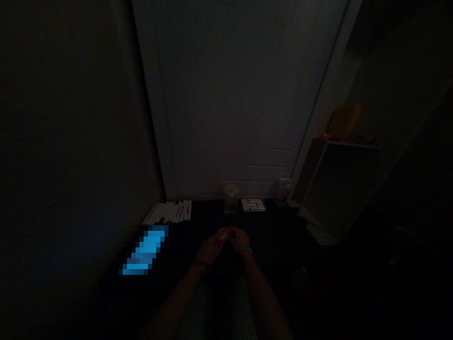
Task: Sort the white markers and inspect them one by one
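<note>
In the dim light, my left hand (211, 246) is closed around a white marker (224, 236) with a pinkish-red part. My right hand (241, 239) meets it at the marker's far end, its fingers curled and pressed together. Whether those fingers grip the marker's tip, its cap or some other small thing is too dark to make out. Both hands are just above the front part of the dark table (276, 241).
Several white markers (170, 211) lie in a row at the back left, behind a lit, blurred-out screen (146, 250). Along the wall stand a clear container (231, 202), a stack of white markers (253, 205) and another clear container (283, 191). A cabinet (311, 174) rises at right.
</note>
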The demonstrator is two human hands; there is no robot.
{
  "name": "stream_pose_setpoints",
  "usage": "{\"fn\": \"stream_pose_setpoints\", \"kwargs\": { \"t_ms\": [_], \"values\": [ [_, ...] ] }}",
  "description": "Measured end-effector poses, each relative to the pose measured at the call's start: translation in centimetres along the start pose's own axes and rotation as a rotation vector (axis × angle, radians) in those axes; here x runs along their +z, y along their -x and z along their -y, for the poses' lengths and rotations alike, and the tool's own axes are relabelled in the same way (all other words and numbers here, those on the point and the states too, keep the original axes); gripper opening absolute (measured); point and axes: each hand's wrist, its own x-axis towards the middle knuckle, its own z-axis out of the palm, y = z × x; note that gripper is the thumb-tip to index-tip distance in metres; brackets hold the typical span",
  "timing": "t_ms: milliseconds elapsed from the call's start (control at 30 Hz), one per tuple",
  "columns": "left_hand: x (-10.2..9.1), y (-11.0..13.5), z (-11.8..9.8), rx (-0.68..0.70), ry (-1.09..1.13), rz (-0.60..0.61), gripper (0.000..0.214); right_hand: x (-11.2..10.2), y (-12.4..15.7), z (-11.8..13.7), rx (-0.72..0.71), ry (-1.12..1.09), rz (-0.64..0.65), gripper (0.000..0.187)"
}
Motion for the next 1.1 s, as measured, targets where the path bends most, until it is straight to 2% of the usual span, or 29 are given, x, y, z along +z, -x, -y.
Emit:
{"fn": "stream_pose_setpoints", "kwargs": {
  "t_ms": [100, 400, 567, 733, 900, 1000, 1100],
  "values": [
    [-0.2, 0.1, -0.1, -0.036, 0.012, 0.030, 0.033, 0.0, 0.0, 0.0, -0.008, 0.006, 0.003, 0.021],
    [-0.4, 0.2, -0.2, 0.028, 0.015, 0.102, 0.037, -0.1, 0.1, 0.1, 0.031, 0.090, 0.014, 0.020],
    [-0.5, 0.1, -0.8, 0.026, 0.016, 0.102, 0.034, 0.0, 0.2, -0.1, 0.014, 0.062, 0.011, 0.018],
    [-0.6, 0.1, -1.5, -0.008, 0.015, 0.099, 0.030, 0.2, 0.2, -0.1, 0.044, 0.059, 0.006, 0.024],
    [-0.5, 0.2, -1.3, -0.030, 0.008, 0.105, 0.029, 0.1, 0.3, -0.1, 0.006, 0.052, 0.014, 0.033],
    [-0.5, 0.2, -1.1, -0.058, -0.008, 0.097, 0.029, -0.1, 0.3, 0.0, -0.052, 0.030, 0.041, 0.032],
    [-0.4, 0.2, -1.0, -0.057, -0.010, 0.097, 0.029, -0.2, 0.2, 0.1, -0.043, 0.025, 0.058, 0.032]
  ]
}}
